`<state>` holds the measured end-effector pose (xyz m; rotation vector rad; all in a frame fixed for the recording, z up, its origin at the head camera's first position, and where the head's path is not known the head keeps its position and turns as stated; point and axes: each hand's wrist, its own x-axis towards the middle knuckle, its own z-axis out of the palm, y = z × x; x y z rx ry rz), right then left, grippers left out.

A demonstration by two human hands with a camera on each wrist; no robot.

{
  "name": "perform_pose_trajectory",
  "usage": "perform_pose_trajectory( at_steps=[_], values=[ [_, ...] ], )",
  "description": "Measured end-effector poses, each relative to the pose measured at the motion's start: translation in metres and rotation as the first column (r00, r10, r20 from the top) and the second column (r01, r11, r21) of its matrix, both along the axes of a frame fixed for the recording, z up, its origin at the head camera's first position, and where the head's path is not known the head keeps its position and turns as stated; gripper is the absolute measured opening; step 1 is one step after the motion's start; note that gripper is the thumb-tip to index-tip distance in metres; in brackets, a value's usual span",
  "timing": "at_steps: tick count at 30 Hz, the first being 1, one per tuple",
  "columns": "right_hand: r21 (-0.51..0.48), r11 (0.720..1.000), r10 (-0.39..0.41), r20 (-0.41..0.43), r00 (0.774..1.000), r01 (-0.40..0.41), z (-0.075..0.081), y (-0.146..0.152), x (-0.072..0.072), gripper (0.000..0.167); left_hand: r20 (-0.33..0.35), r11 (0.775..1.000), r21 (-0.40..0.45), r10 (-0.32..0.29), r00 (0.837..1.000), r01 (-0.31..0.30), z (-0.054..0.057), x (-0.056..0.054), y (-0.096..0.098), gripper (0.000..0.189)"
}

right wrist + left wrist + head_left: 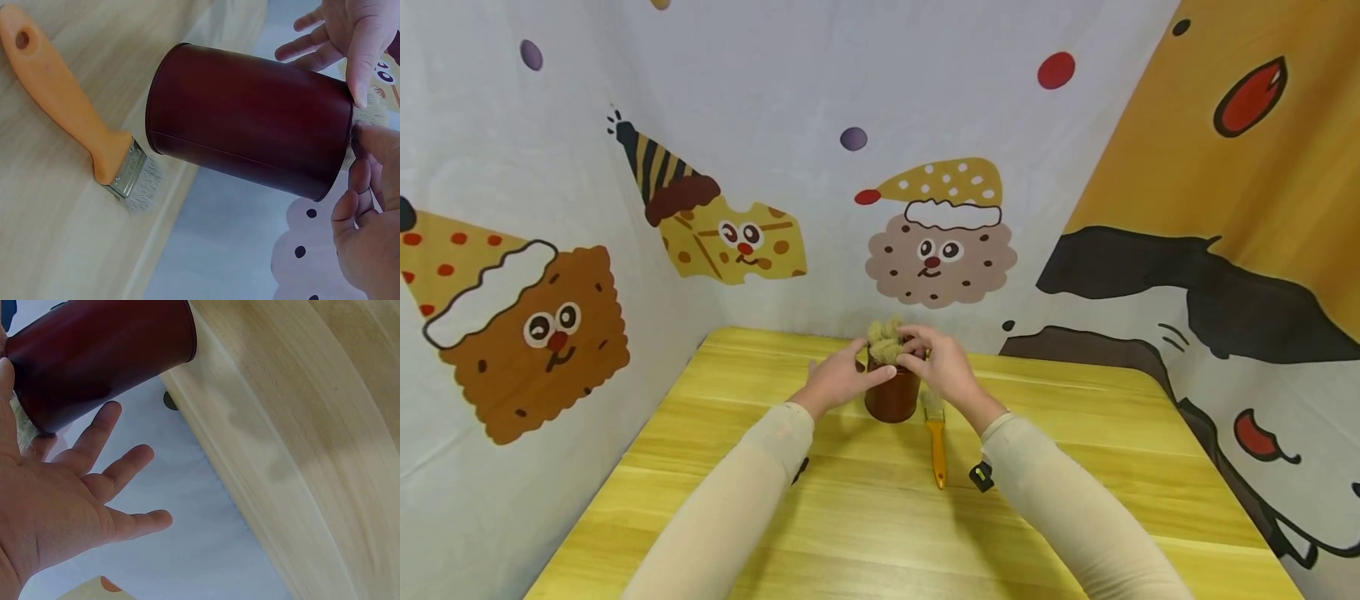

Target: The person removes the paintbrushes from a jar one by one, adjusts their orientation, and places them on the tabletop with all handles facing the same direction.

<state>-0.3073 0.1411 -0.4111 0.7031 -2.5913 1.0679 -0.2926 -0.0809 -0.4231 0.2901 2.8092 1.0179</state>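
Observation:
A dark red-brown cylindrical pot (891, 402) stands upright near the table's far edge. A fuzzy tan bundle, like twisted twine (886, 343), bulges from its mouth. My left hand (838, 379) is at the pot's left side, thumb reaching over the rim against the bundle. In the left wrist view its other fingers (128, 464) spread straight beside the pot. From the right, my right hand (953, 373) pinches at the bundle with bent fingers, also seen curled at the rim in the right wrist view. The bundle's lower part is hidden inside the pot.
A flat paintbrush (75, 112) with an orange handle lies right of the pot, bristles pointing to the far edge. The wood-grain table (865, 517) meets a white cloth backdrop (760, 100) printed with cartoon figures behind and at the sides.

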Motion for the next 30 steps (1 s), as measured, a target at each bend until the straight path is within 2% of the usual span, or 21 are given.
perform_pose_trajectory(
  at_steps=[4,7,12,17,24,30],
  values=[
    [0.013,1.000,0.001,-0.010,1.000,-0.001,0.003,-0.001,0.000,0.047,0.001,1.000,-0.002,0.000,1.000,0.000,0.000,-0.001,0.000,0.101],
    [-0.012,1.000,0.014,-0.008,1.000,-0.014,0.007,-0.001,0.000,0.049,0.002,1.000,-0.009,0.001,1.000,-0.001,0.001,-0.001,0.000,0.101],
    [-0.143,0.989,0.045,0.002,0.999,-0.045,0.021,0.002,-0.002,0.047,0.010,1.000,-0.015,0.001,1.000,-0.001,0.002,0.000,0.001,0.101],
    [-0.257,0.965,0.058,-0.008,0.998,-0.058,0.045,0.008,-0.005,0.038,0.018,1.000,-0.002,0.004,1.000,-0.004,0.003,0.001,0.000,0.100],
    [-0.369,0.929,-0.009,0.015,1.000,0.013,0.087,0.024,-0.002,0.035,0.027,1.000,0.002,0.015,1.000,-0.015,0.002,0.001,0.001,0.100],
    [-0.401,0.908,-0.096,0.091,0.991,0.124,0.105,0.051,0.000,0.040,0.011,1.000,0.009,0.010,1.000,-0.010,0.003,0.004,0.001,0.098]
  ],
)
